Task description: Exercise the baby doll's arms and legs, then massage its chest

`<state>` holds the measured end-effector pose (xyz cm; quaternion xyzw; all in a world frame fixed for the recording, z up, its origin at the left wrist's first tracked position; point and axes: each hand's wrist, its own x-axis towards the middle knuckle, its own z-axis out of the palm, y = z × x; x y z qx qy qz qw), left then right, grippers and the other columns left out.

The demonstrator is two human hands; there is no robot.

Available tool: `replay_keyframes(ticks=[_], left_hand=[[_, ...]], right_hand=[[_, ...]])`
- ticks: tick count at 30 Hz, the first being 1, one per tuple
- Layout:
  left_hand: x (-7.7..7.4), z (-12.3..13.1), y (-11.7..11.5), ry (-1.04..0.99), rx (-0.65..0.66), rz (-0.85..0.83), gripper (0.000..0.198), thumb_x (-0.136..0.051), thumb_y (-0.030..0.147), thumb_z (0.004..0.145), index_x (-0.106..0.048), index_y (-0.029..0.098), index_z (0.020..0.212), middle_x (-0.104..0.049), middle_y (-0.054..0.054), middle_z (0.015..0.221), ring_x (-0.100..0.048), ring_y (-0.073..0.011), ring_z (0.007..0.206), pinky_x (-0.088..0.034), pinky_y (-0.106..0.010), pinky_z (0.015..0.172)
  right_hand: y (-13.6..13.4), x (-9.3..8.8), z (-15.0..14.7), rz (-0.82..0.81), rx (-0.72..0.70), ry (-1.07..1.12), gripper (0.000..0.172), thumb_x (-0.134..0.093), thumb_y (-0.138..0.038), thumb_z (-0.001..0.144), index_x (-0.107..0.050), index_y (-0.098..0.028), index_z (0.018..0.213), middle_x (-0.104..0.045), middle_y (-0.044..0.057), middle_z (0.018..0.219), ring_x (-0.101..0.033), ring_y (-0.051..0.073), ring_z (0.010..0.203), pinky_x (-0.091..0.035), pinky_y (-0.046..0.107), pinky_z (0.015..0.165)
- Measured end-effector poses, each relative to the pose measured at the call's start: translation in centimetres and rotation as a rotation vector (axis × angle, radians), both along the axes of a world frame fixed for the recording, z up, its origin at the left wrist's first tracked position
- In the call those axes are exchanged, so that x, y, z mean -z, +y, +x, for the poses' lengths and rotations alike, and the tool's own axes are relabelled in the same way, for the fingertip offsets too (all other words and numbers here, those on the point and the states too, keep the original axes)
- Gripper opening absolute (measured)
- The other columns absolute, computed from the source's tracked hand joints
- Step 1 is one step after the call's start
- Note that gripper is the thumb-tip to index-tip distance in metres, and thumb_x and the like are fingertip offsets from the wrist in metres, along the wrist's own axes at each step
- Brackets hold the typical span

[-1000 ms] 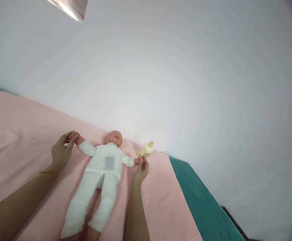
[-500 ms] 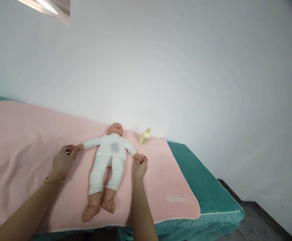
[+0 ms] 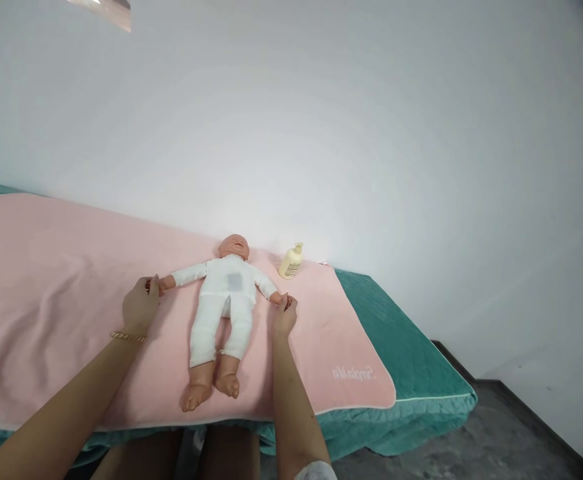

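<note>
A baby doll (image 3: 229, 293) with a white cloth body lies on its back on the pink blanket (image 3: 86, 267), head toward the wall and bare feet toward me. Its arms are stretched out to both sides. My left hand (image 3: 141, 303), with a gold bracelet at the wrist, is closed around the doll's hand on the left. On the other side, my right hand (image 3: 285, 315) pinches the doll's other hand between thumb and fingers. Both of the doll's hands are partly covered by my fingers.
A cream pump bottle (image 3: 291, 262) stands on the blanket right of the doll's head, near the wall (image 3: 321, 133). Beneath the blanket is a green bed cover (image 3: 396, 340), whose right corner overhangs the grey floor (image 3: 491, 433). My legs are at the bed's front edge.
The view has shifted a little, so the bed and doll sit higher in the picture. My left hand has come slightly closer to the doll and wraps its hand more fully.
</note>
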<state>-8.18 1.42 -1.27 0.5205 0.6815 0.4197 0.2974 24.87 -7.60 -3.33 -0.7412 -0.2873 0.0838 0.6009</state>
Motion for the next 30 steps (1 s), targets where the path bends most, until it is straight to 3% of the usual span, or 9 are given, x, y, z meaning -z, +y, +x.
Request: replay_keyframes(ticks=[7, 15, 30], left_hand=[[0.3, 0.2, 0.2, -0.058, -0.025, 0.034, 0.036, -0.04, 0.042, 0.102, -0.059, 0.015, 0.114, -0.072, -0.008, 0.09, -0.066, -0.0229, 0.064, -0.045, -0.033, 0.067], [0.2, 0.3, 0.2, -0.085, -0.031, 0.06, 0.033, -0.042, 0.043, 0.1, -0.061, 0.017, 0.107, -0.072, -0.007, 0.085, -0.067, -0.0232, 0.065, -0.047, -0.033, 0.067], [0.1, 0.2, 0.0, -0.029, -0.013, 0.073, 0.032, -0.039, 0.041, 0.101, -0.06, 0.018, 0.094, -0.07, -0.008, 0.078, -0.066, -0.0249, 0.07, -0.046, -0.034, 0.066]], right_hand=[[-0.6, -0.7, -0.5, 0.077, -0.06, 0.011, 0.047, -0.044, -0.058, 0.09, -0.06, -0.018, 0.11, -0.072, 0.015, 0.112, -0.068, 0.026, 0.097, -0.05, 0.034, 0.08], [-1.1, -1.9, -1.1, 0.118, -0.085, 0.002, 0.037, -0.047, -0.056, 0.088, -0.057, -0.021, 0.085, -0.069, 0.008, 0.087, -0.062, 0.021, 0.078, -0.048, 0.03, 0.069], [-1.6, -2.5, -1.6, 0.116, -0.096, 0.032, 0.036, -0.046, -0.054, 0.09, -0.058, -0.021, 0.086, -0.07, 0.007, 0.088, -0.062, 0.02, 0.078, -0.047, 0.03, 0.07]])
